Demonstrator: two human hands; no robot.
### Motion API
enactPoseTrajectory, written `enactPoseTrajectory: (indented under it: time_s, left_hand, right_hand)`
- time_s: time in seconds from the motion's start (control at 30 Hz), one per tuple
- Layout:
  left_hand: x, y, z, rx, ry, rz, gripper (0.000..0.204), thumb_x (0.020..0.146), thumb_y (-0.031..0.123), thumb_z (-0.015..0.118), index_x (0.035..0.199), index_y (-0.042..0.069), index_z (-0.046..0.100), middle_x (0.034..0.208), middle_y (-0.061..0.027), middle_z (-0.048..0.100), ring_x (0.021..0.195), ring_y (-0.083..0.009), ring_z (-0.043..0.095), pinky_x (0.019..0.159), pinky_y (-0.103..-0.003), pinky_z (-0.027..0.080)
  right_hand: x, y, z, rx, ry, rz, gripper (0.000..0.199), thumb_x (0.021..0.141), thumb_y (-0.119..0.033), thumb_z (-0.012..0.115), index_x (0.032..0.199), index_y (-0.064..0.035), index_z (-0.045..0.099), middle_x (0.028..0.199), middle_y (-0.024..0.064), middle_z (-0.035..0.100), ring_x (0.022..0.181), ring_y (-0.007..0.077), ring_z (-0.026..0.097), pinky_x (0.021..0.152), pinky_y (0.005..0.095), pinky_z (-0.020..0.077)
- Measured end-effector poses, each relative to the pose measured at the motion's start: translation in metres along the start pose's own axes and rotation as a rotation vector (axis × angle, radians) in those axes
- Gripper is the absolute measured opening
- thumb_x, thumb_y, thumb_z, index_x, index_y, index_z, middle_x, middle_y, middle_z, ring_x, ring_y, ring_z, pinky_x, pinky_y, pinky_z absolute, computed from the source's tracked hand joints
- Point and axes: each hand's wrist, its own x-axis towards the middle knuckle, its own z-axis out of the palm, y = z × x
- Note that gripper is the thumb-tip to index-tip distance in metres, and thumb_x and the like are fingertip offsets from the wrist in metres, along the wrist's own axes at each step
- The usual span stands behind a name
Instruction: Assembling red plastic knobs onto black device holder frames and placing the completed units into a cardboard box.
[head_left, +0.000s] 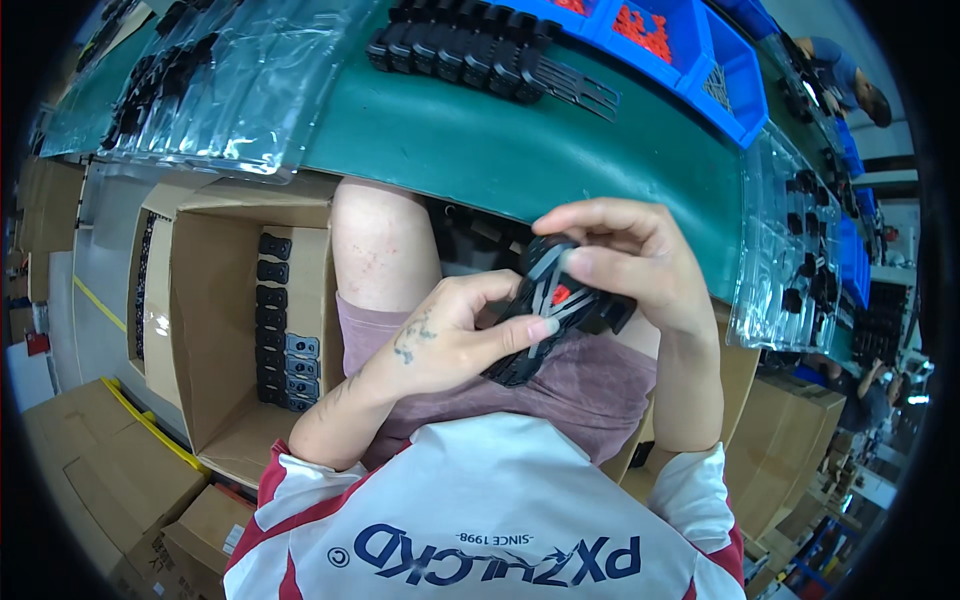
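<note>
Above my lap I hold a black plastic assembly point(535, 330) with grey bars in a V and a small red piece point(561, 294) between them. My left hand point(465, 325) is closed round its near left side, the thumb lying across the grey bar. At its far end my right hand point(630, 255) grips with thumb and bent forefinger. The other right fingers and the underside of the part are hidden. On the green table point(440, 140) beyond, a row of similar black assemblies point(465, 45) lies close together, with grey prongs point(580, 88) at its right end.
Blue bins point(741, 130) at the back right hold red pieces point(640, 35) and thin metal pins point(716, 88). Clear plastic trays point(235, 90) with black parts lie left and right. An open cardboard box point(215, 330) left of my leg contains stacked black parts. People work at far right.
</note>
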Motion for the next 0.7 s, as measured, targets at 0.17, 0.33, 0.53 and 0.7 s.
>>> enactPoseTrajectory:
  time_s: [0.17, 0.33, 0.53, 0.7]
  left_hand:
    - [-0.002, 0.008, -0.025, -0.106, 0.116, -0.210, 0.024, 0.089, 0.013, 0.061, 0.066, 0.006, 0.057, 0.057, 0.0063, 0.046, 0.049, -0.0011, 0.034, 0.043, -0.015, 0.025]
    - [0.001, 0.009, -0.035, -0.245, 0.348, -0.074, 0.026, 0.087, 0.012, 0.063, 0.063, 0.008, 0.054, 0.057, 0.0060, 0.046, 0.049, -0.0005, 0.034, 0.043, -0.014, 0.024]
    - [0.011, 0.013, -0.030, -0.257, 0.431, -0.052, 0.028, 0.086, 0.013, 0.064, 0.061, 0.008, 0.053, 0.056, 0.0053, 0.046, 0.048, -0.0006, 0.034, 0.043, -0.014, 0.024]
    - [0.021, 0.006, -0.027, -0.237, 0.431, -0.049, 0.027, 0.085, 0.014, 0.066, 0.062, 0.007, 0.055, 0.056, 0.0046, 0.048, 0.048, -0.0007, 0.035, 0.042, -0.013, 0.025]
  right_hand:
    - [0.039, -0.005, 0.013, -0.207, -0.053, -0.083, 0.030, 0.078, -0.008, 0.070, 0.106, 0.0005, 0.065, 0.077, 0.0067, 0.061, 0.057, 0.0081, 0.054, 0.053, 0.0168, 0.0425]
    - [0.097, 0.015, 0.010, -0.286, 0.617, -0.351, 0.036, 0.078, -0.004, 0.068, 0.113, 0.0025, 0.061, 0.090, 0.0111, 0.060, 0.056, 0.0118, 0.056, 0.049, 0.0207, 0.0462]
    - [0.074, 0.036, -0.008, -0.074, 0.661, -0.362, 0.039, 0.078, -0.004, 0.067, 0.116, 0.0025, 0.058, 0.095, 0.0128, 0.059, 0.057, 0.0123, 0.057, 0.048, 0.0209, 0.0463]
    - [-0.007, 0.042, -0.004, -0.354, 0.892, -0.355, 0.032, 0.072, 0.003, 0.069, 0.103, -0.0021, 0.062, 0.092, 0.0096, 0.057, 0.060, 0.0123, 0.049, 0.056, 0.0204, 0.0433]
